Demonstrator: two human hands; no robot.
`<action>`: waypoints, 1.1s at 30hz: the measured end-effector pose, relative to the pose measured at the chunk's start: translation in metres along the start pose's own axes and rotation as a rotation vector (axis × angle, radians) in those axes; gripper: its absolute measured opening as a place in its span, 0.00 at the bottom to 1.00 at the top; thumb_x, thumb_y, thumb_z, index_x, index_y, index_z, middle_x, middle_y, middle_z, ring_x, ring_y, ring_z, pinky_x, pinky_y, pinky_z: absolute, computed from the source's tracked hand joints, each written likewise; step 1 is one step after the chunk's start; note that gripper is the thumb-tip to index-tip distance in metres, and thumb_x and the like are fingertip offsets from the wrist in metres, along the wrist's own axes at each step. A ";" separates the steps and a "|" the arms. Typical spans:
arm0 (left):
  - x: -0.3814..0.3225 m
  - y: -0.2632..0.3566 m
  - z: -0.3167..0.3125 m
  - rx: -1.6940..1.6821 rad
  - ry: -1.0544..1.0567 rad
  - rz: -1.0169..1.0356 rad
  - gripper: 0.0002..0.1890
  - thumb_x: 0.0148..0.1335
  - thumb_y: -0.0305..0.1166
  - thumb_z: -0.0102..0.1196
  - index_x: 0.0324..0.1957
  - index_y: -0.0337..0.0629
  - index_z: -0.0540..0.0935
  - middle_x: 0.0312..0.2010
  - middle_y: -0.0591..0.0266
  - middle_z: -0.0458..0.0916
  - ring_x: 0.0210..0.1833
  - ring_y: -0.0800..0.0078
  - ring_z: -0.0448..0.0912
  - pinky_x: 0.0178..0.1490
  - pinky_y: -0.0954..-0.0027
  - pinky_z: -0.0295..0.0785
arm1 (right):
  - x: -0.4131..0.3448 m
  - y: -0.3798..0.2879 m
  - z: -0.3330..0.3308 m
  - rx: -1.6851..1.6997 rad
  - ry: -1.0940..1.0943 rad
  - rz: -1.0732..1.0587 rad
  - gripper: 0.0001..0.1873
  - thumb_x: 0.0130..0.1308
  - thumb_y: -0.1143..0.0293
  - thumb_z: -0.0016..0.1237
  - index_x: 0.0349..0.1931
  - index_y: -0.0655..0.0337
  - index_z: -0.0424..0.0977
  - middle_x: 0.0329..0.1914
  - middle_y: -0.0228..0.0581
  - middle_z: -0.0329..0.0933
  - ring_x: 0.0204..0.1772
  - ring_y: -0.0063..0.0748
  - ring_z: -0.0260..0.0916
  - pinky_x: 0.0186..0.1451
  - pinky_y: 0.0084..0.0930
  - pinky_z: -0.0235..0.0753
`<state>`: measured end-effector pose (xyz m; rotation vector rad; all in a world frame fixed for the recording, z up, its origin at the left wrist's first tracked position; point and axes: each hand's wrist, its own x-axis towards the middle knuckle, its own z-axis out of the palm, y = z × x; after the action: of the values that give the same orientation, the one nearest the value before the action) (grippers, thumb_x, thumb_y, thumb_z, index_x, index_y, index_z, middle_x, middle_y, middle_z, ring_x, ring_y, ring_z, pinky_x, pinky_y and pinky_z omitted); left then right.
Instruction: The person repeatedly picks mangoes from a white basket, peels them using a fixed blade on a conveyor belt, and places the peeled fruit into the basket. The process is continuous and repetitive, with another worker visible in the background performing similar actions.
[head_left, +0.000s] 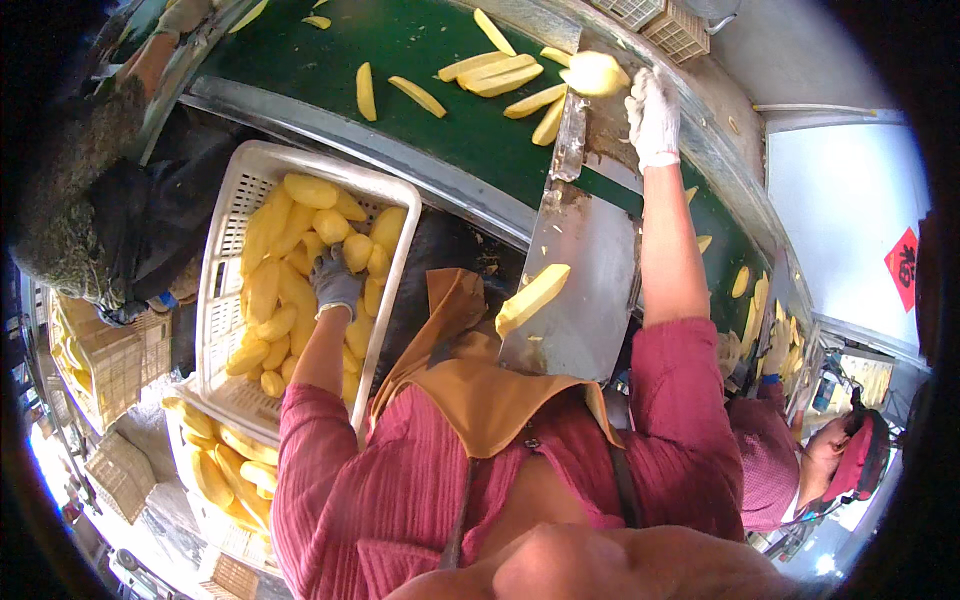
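Observation:
My left hand (337, 283), in a grey glove, reaches into a white plastic crate (416, 225) full of peeled yellow tubers (262, 292). Its fingers rest among the pieces, against a roundish one (358, 252); whether they grip it is unclear. Far forward, my right hand (654, 112), in a white glove, is beside a blurred, pale yellow tuber (595, 73) at the end of a metal plate; contact cannot be told. A long peeled piece (532, 300) lies on the metal board (577, 277) before me. Cut yellow lengths (499, 75) lie on the green conveyor belt (292, 67).
The belt's metal rail (360, 146) runs behind the crate. Another person's gloved hand (776, 345) is at the belt on the right, and a co-worker's arm (150, 64) is at upper left. More crates of yellow pieces (217, 465) stand at lower left.

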<state>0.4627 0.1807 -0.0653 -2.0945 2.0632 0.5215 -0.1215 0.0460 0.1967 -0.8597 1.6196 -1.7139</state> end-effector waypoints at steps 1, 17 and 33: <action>0.000 0.002 0.001 0.019 -0.021 -0.012 0.54 0.63 0.57 0.75 0.85 0.48 0.65 0.80 0.46 0.72 0.82 0.40 0.67 0.82 0.32 0.62 | -0.026 -0.009 0.004 -0.161 -0.121 -0.152 0.13 0.84 0.65 0.58 0.59 0.62 0.83 0.42 0.27 0.82 0.39 0.20 0.76 0.42 0.25 0.81; -0.030 -0.024 0.032 -0.704 -0.332 -0.322 0.52 0.63 0.63 0.76 0.76 0.32 0.75 0.66 0.42 0.86 0.67 0.46 0.84 0.69 0.50 0.79 | -0.286 -0.026 -0.040 -1.087 -0.834 -0.330 0.25 0.69 0.59 0.70 0.65 0.51 0.82 0.56 0.42 0.85 0.53 0.54 0.81 0.60 0.49 0.84; -0.107 0.170 -0.196 -0.444 0.563 1.051 0.37 0.62 0.28 0.67 0.76 0.58 0.81 0.79 0.38 0.72 0.78 0.26 0.70 0.84 0.37 0.67 | -0.317 -0.013 0.030 1.006 -0.649 0.810 0.47 0.83 0.29 0.46 0.84 0.62 0.65 0.81 0.48 0.76 0.75 0.43 0.80 0.75 0.44 0.85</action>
<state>0.3219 0.2064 0.1761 -1.1787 3.6259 0.5644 0.0916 0.2836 0.1975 -0.1425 0.4064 -1.1931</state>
